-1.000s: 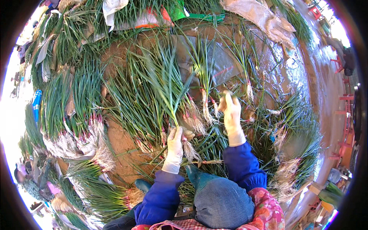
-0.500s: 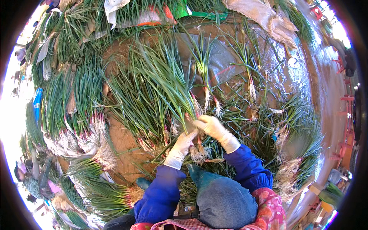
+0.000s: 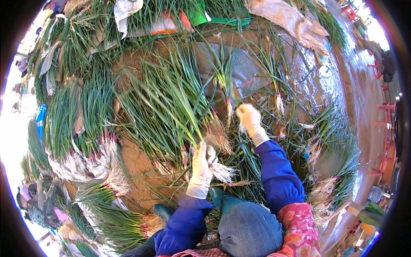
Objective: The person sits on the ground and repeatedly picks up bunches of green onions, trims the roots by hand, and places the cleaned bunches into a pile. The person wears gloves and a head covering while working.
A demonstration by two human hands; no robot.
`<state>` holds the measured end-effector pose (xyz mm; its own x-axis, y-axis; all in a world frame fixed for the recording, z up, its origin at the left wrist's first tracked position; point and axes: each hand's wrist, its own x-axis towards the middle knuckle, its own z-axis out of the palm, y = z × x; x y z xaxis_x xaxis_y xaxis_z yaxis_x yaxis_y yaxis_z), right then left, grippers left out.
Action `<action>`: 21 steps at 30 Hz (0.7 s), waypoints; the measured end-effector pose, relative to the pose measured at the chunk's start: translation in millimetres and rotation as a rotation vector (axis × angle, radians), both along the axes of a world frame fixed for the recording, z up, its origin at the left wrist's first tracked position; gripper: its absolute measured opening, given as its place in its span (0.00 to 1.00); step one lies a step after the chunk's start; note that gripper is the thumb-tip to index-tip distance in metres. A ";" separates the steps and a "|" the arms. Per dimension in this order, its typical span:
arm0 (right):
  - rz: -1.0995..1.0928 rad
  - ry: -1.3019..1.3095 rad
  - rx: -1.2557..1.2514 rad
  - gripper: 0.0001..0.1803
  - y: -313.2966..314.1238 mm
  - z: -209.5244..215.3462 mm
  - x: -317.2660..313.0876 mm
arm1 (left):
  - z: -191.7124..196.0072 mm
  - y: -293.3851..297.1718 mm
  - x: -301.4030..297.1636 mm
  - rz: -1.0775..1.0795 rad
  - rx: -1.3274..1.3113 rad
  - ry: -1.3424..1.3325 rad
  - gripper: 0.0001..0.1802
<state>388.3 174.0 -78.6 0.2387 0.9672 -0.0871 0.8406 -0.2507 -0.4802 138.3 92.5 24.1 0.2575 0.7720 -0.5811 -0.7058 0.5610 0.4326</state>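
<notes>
My left hand (image 3: 200, 168), in a pale glove, is closed around a few green onions (image 3: 188, 122). Their leaves fan out toward the far left, and their white roots (image 3: 222, 172) stick out on the hand's right side. Apart from it, farther to the right, my gloved right hand (image 3: 250, 120) is curled up and smeared by motion. A greenish blur shows just beyond its fingers; what it holds, if anything, cannot be made out. Directly beyond my left hand lies a wide heap of green onions (image 3: 150, 107). A smaller bunch (image 3: 224, 77) lies beyond my right hand.
Bundled green onions with white roots (image 3: 81, 160) line the left side. More bunches (image 3: 323, 192) lie at the right, and loose leaves litter the floor between. A grey plastic sheet (image 3: 248, 70) lies beyond the hands. A tan sack (image 3: 291, 19) and red stools (image 3: 385, 118) stand farther off.
My right hand has come away from the onions at my left hand and moved far and to the right. My left hand keeps its grip and has shifted slightly nearer.
</notes>
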 end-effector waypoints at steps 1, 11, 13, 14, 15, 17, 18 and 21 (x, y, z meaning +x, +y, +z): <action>-0.176 0.114 0.159 0.13 5.6 0.2 5.2 | 3.9 2.2 -1.9 0.013 -0.002 0.104 0.17; -0.067 0.153 -0.069 0.14 52.3 8.3 -28.7 | 4.5 21.3 -20.9 -0.078 0.018 -0.065 0.19; -0.133 0.423 0.066 0.17 51.3 2.0 -28.8 | -0.8 19.4 -24.6 -0.088 0.077 -0.117 0.20; -0.122 0.336 -0.011 0.17 48.6 -1.0 -27.8 | -3.6 17.6 -25.0 -0.083 0.044 -0.074 0.20; -0.115 0.250 -0.019 0.18 42.4 -1.5 -25.8 | -6.7 16.2 -23.4 -0.081 0.005 -0.055 0.19; -0.057 0.037 -0.189 0.19 27.9 0.7 -21.6 | -11.7 12.8 -20.1 -0.066 -0.039 -0.036 0.19; 0.200 -0.138 -0.338 0.20 19.0 4.6 -19.7 | -13.2 10.3 -18.7 -0.068 -0.042 -0.052 0.19; 0.210 0.133 -0.299 0.20 -6.7 26.9 -15.8 | -13.4 3.0 -23.2 -0.103 -0.051 -0.032 0.18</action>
<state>372.4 167.2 -51.7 0.0058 0.9210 -0.3896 0.8239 -0.2252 -0.5201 115.1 95.5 10.7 0.3527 0.7105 -0.6090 -0.6563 0.6517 0.3803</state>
